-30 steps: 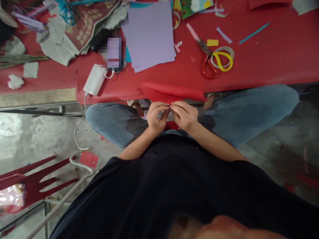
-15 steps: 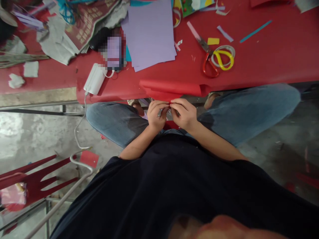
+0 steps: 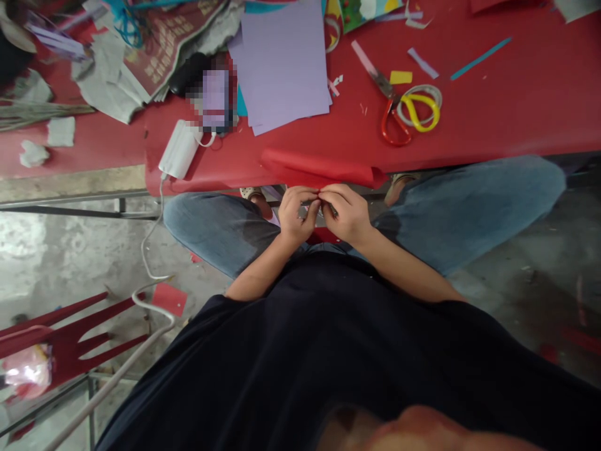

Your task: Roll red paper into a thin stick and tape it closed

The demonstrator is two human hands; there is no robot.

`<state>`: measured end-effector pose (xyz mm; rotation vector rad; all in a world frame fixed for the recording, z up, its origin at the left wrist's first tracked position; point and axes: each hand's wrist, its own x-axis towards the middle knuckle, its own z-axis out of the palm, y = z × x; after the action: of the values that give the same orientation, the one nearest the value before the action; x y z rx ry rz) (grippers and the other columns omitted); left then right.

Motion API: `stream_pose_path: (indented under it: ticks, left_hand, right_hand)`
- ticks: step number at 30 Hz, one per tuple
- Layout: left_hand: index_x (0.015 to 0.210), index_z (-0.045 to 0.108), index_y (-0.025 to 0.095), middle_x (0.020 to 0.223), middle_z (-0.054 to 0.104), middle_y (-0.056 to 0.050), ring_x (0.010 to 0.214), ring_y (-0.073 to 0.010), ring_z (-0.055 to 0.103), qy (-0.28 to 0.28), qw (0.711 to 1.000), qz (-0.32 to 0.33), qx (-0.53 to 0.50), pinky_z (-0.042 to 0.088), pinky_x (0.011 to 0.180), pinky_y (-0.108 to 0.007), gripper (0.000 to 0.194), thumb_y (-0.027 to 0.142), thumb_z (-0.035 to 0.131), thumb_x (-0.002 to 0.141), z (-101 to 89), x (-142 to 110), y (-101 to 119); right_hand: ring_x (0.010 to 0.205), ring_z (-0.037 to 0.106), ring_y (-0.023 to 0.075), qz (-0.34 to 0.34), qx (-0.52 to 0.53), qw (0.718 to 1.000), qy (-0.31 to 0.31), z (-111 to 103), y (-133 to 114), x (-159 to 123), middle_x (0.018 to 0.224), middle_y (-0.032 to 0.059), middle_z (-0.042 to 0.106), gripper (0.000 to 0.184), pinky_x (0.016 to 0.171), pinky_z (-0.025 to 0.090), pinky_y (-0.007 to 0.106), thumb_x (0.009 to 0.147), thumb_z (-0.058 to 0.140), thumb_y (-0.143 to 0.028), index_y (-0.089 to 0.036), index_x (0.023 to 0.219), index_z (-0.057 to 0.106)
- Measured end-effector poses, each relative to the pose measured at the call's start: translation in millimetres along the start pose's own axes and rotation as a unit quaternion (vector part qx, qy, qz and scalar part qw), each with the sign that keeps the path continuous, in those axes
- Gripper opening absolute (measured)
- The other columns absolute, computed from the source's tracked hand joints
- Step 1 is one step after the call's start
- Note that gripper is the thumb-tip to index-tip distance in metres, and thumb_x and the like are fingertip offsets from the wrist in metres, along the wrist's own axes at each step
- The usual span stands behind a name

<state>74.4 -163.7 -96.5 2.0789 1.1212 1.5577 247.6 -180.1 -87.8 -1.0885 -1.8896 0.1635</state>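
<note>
A sheet of red paper [image 3: 323, 168], curled along its far side, reaches from the table's near edge down to my fingers. My left hand [image 3: 298, 213] pinches the near corner of this paper between thumb and fingertips. Right beside it, my right hand [image 3: 345, 212] grips the same corner, and the fingertips of both hands meet. The exact fold or edge between them is hidden by the fingers. Both hands are over my lap, just in front of the table edge.
On the red table [image 3: 507, 113] lie scissors [image 3: 392, 97] with red and yellow handles, lilac paper sheets [image 3: 286, 69], a white power bank [image 3: 179, 150] with a cable, a phone [image 3: 215, 97] and crumpled newspaper [image 3: 110, 78]. A red chair [image 3: 70, 344] stands at lower left.
The curled far part of the red paper has flattened and sunk slightly towards me. Both hands keep their pinch at almost the same place.
</note>
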Motion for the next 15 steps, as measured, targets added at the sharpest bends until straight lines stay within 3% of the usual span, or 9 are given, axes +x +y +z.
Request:
stream_pose_path:
  ticks: [4, 7, 10, 13, 15]
  left_hand:
    - [0.103, 0.068, 0.023, 0.105, 0.080, -0.006, 0.103, -0.0190, 0.075, -0.001, 1.000, 0.015, 0.014, 0.061, 0.096, -0.039, 0.009, 0.030, 0.069, 0.107, -1.6, 1, -4]
    - [0.103, 0.067, 0.023, 0.106, 0.080, -0.005, 0.105, -0.0199, 0.075, -0.003, 0.999, 0.035, 0.008, 0.060, 0.098, -0.041, 0.007, 0.029, 0.067, 0.107, -7.0, 3, -7]
    - [0.104, 0.066, 0.025, 0.107, 0.081, -0.005, 0.107, -0.0211, 0.076, -0.007, 0.998, 0.069, 0.005, 0.061, 0.098, -0.044, 0.005, 0.029, 0.067, 0.107, -14.9, 7, -9]
    - [0.104, 0.066, 0.025, 0.106, 0.081, -0.005, 0.106, -0.0228, 0.076, -0.025, 0.994, 0.105, 0.026, 0.063, 0.096, -0.045, 0.004, 0.028, 0.067, 0.106, -22.8, 11, -10]
    - [0.104, 0.066, 0.025, 0.106, 0.081, -0.006, 0.106, -0.0234, 0.076, -0.048, 0.990, 0.123, 0.042, 0.064, 0.095, -0.045, 0.002, 0.027, 0.067, 0.105, -28.5, 15, -10]
  right_hand:
    - [0.110, 0.075, 0.0226, 0.014, 0.018, 0.999, -0.022, -2, 4, -1, 0.120, 0.0107, 0.077, 0.031, 0.096, 0.064, 0.038, 0.103, 0.051, -0.015, -0.023, 0.124, 0.072]
    - [0.122, 0.072, 0.0254, 0.030, 0.017, 0.999, -0.012, -6, 11, 7, 0.130, 0.0104, 0.076, 0.031, 0.108, 0.061, 0.046, 0.105, 0.050, -0.019, -0.025, 0.124, 0.073]
    - [0.144, 0.061, 0.0334, 0.089, -0.047, 0.995, 0.004, -7, 25, 23, 0.142, 0.0101, 0.073, 0.027, 0.126, 0.045, 0.062, 0.108, 0.055, -0.032, -0.027, 0.124, 0.076]
    - [0.156, 0.049, 0.0407, 0.145, -0.111, 0.983, -0.017, -7, 41, 42, 0.150, 0.0155, 0.068, 0.035, 0.134, 0.026, 0.074, 0.108, 0.058, -0.044, -0.024, 0.130, 0.074]
    - [0.156, 0.048, 0.0417, 0.160, -0.125, 0.979, -0.035, -8, 48, 56, 0.151, 0.0175, 0.066, 0.038, 0.134, 0.025, 0.075, 0.108, 0.057, -0.048, -0.023, 0.132, 0.073]
